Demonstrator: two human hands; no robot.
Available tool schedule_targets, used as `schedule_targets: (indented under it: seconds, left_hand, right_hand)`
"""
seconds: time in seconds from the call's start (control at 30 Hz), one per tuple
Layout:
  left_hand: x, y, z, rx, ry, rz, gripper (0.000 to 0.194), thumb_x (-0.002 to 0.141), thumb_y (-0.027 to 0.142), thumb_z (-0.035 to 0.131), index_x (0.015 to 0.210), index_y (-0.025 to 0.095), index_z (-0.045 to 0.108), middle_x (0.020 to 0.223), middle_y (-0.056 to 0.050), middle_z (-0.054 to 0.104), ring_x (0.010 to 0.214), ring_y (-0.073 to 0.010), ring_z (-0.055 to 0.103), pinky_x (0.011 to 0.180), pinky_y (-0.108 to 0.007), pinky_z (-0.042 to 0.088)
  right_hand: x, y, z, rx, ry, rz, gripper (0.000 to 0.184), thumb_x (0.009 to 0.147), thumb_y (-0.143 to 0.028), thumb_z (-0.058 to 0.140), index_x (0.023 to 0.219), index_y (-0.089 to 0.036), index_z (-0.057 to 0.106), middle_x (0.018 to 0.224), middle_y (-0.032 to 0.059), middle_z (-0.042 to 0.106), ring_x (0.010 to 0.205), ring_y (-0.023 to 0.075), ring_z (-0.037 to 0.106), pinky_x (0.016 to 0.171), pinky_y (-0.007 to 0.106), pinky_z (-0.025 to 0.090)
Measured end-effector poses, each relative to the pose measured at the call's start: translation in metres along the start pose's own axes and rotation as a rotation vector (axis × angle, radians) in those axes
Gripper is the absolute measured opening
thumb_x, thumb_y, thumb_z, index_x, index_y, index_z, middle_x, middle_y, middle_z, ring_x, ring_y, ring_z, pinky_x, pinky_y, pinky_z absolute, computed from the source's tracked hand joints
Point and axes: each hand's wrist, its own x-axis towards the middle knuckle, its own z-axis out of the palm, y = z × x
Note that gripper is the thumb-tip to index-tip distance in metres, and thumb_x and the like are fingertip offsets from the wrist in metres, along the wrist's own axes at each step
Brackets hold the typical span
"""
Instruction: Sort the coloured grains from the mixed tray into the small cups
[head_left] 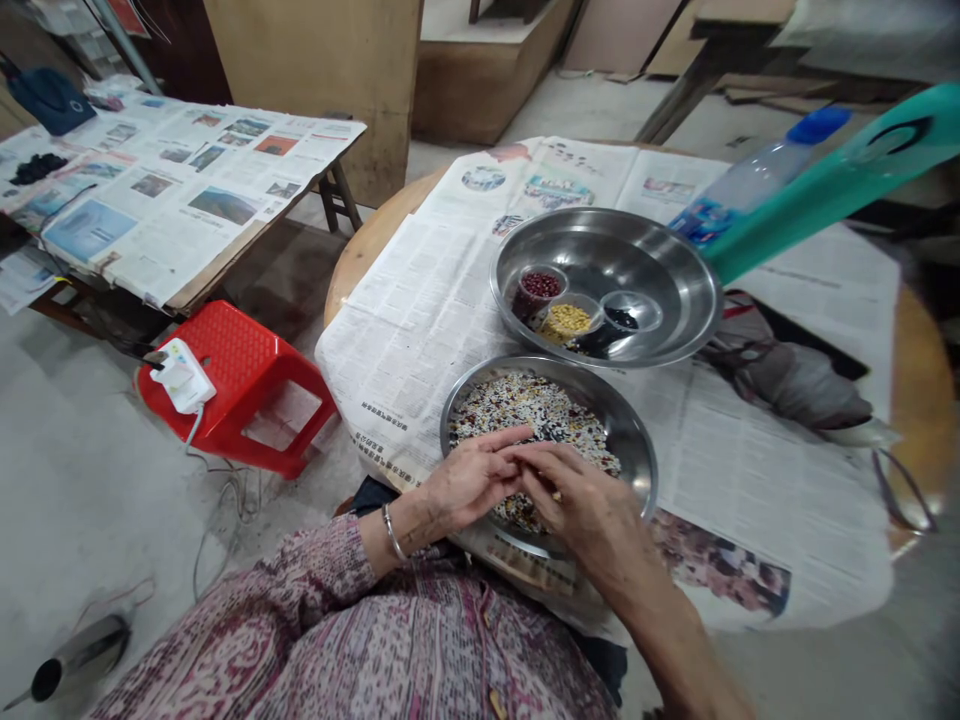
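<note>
A steel plate [637, 440] heaped with mixed beans [540, 405] sits at the near edge of a round table covered in newspaper [420, 310]. My left hand [469, 480] rests over the plate's near side, fingers curled and pinched together. My right hand [581, 505] lies next to it, fingers bent, with a small yellowish bean showing at its fingertips. The two hands touch at the fingertips. Behind the plate a larger steel bowl [667, 260] holds three small cups: red beans [540, 287], yellow beans [568, 320] and black beans [621, 318].
A plastic water bottle [742, 185] with a blue cap and a teal object [825, 185] lie beyond the bowl. Glasses [904, 490] rest at the table's right edge. A red stool [240, 385] with a power strip [180, 377] stands left, beside another paper-covered table [172, 190].
</note>
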Motion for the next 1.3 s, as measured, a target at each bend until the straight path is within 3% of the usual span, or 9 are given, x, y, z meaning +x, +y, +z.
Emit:
schedule_targets:
  seconds: [0.27,0.43,0.57,0.67,0.77,0.9,1.07,1.23,1.3]
  left_hand:
    - [0.002,-0.011,-0.012,0.089,0.045,0.001,0.053,0.057,-0.003,0.054,0.106,0.011,0.066,0.092,-0.007,0.068,0.09,-0.0142,0.062,0.091,-0.028,0.043]
    - [0.001,-0.014,-0.015,0.19,0.041,-0.056,0.047,0.057,-0.002,0.055,0.099,0.013,0.069,0.089,-0.003,0.069,0.084,-0.0124,0.06,0.082,-0.024,0.042]
    - [0.0,-0.008,-0.011,0.17,-0.034,-0.073,0.047,0.054,-0.003,0.052,0.094,0.012,0.071,0.084,-0.004,0.068,0.079,-0.0124,0.06,0.08,-0.024,0.043]
    - [-0.001,-0.002,-0.006,0.09,-0.045,-0.093,0.045,0.055,-0.005,0.051,0.093,0.011,0.07,0.087,-0.006,0.069,0.082,-0.0133,0.062,0.087,-0.027,0.043]
    - [-0.003,0.002,-0.002,0.048,0.011,-0.093,0.036,0.063,-0.006,0.054,0.093,0.008,0.068,0.089,-0.009,0.068,0.083,-0.0141,0.063,0.088,-0.028,0.045]
    - [-0.008,0.006,0.001,0.039,0.053,-0.086,0.011,0.079,0.004,0.057,0.089,0.008,0.062,0.067,0.0,0.053,0.053,-0.0044,0.047,0.053,-0.016,0.037]
    - [-0.015,0.011,0.005,0.152,0.037,-0.128,0.008,0.088,0.02,0.055,0.082,0.016,0.052,0.051,0.012,0.02,0.039,-0.0028,0.012,0.04,-0.015,0.007]
    - [-0.017,0.008,0.006,0.124,0.056,-0.068,0.01,0.081,0.014,0.059,0.086,0.015,0.05,0.056,0.008,0.038,0.042,-0.0026,0.029,0.041,-0.013,0.017]
    - [-0.017,0.007,0.007,0.112,0.065,-0.052,0.019,0.074,0.006,0.063,0.088,0.014,0.052,0.066,0.002,0.051,0.049,-0.0033,0.041,0.044,-0.013,0.022]
  right_hand:
    - [-0.01,-0.006,0.003,-0.36,-0.228,-0.134,0.027,0.082,-0.002,0.041,0.091,-0.018,0.061,0.081,0.0087,0.062,0.072,0.0211,0.059,0.062,0.033,0.045]
    - [-0.02,0.0,0.004,-0.357,-0.188,-0.313,0.037,0.08,0.0,0.039,0.104,-0.016,0.062,0.103,0.0147,0.067,0.092,0.025,0.063,0.075,0.036,0.05]
    - [-0.011,0.008,0.007,-0.192,-0.245,-0.168,0.024,0.088,-0.009,0.041,0.09,-0.017,0.063,0.09,0.01,0.068,0.068,0.0178,0.062,0.058,0.029,0.048]
    - [-0.002,0.009,0.0,0.091,-0.143,0.028,0.021,0.093,-0.024,0.046,0.089,-0.019,0.065,0.093,0.008,0.07,0.073,0.0163,0.065,0.064,0.028,0.051]
    - [0.001,0.009,-0.008,0.391,-0.015,0.333,0.023,0.088,-0.038,0.055,0.085,-0.019,0.067,0.077,0.0047,0.069,0.066,0.0157,0.064,0.06,0.026,0.05]
    - [0.004,0.015,-0.015,0.611,0.041,0.631,0.034,0.076,-0.05,0.064,0.082,-0.017,0.067,0.056,0.0011,0.061,0.049,0.0142,0.056,0.044,0.024,0.042]
    - [0.03,0.03,-0.027,0.43,0.18,0.603,0.031,0.074,-0.046,0.064,0.083,-0.017,0.07,0.06,0.0016,0.063,0.05,0.0131,0.054,0.046,0.024,0.04]
    - [0.092,0.06,-0.033,0.15,0.396,0.444,0.027,0.08,-0.037,0.055,0.089,-0.017,0.072,0.074,0.0052,0.069,0.064,0.0167,0.062,0.065,0.03,0.048]
    - [0.115,0.074,-0.031,0.097,0.389,0.409,0.027,0.078,-0.032,0.056,0.09,-0.016,0.073,0.079,0.0077,0.071,0.067,0.0186,0.063,0.072,0.034,0.05]
